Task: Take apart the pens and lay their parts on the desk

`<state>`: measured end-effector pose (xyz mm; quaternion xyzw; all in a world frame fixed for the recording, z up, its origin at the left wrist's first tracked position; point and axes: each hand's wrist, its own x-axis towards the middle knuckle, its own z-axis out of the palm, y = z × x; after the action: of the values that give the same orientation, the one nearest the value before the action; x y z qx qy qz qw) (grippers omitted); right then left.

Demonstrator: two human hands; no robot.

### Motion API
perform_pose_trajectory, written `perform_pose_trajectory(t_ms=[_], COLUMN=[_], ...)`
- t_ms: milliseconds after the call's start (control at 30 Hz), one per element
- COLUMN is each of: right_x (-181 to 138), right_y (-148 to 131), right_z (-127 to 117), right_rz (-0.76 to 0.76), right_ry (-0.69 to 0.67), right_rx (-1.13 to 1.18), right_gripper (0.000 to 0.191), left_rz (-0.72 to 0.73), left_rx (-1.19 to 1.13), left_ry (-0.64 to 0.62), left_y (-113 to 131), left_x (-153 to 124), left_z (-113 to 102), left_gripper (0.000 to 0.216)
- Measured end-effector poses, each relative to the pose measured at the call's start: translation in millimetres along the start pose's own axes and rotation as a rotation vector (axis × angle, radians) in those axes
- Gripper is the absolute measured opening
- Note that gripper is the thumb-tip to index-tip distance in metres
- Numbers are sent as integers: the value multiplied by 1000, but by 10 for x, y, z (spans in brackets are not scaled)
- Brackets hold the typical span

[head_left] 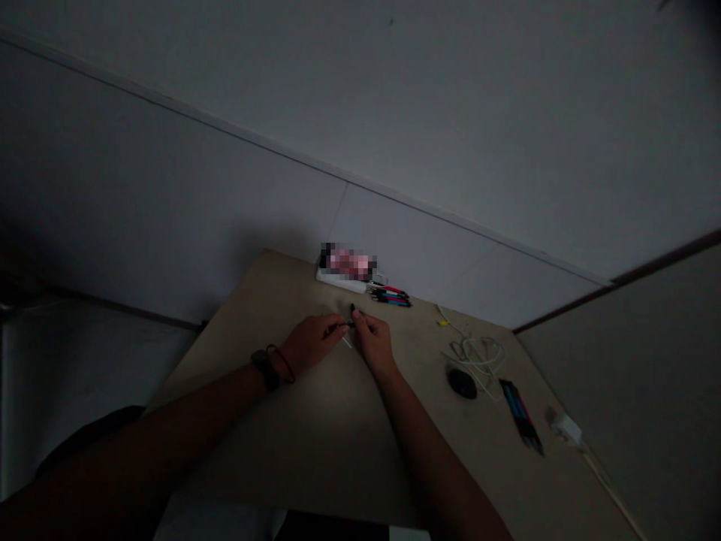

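Note:
My left hand point(312, 340), with a dark watch and a red band at its wrist, is closed on a thin dark pen part. Close beside it, my right hand point(372, 342) pinches a black pen part point(353, 309), whose dark end sticks up past the thumb. The fingertips of both hands nearly meet over the table. Just below them shows a thin white stick point(347, 342), perhaps a refill; whether it is held or lies on the table I cannot tell. Dim light and the fingers hide the details of the held parts.
Several pens point(391, 297) lie at the back edge beside a white case point(341, 282) with a blurred pink picture above it. To the right are a black mouse point(462, 382), a coiled white cable point(481, 353), more pens point(521, 417) and a white plug point(566, 428).

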<state>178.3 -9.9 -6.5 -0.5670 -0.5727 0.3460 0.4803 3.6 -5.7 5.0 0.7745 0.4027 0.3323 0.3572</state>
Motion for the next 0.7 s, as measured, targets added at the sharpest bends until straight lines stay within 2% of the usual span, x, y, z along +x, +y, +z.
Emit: perform_pose_trajectory(t_ms=[700], right_x=[-2], right_y=[-2], right_z=[1], right_rz=[0], right_ry=[0], right_rx=[-29], right_gripper=[56], left_rz=[-4], left_rx=[8], left_ry=[-11], left_y=[-3], left_x=[3], left_z=[-4], left_gripper=[31])
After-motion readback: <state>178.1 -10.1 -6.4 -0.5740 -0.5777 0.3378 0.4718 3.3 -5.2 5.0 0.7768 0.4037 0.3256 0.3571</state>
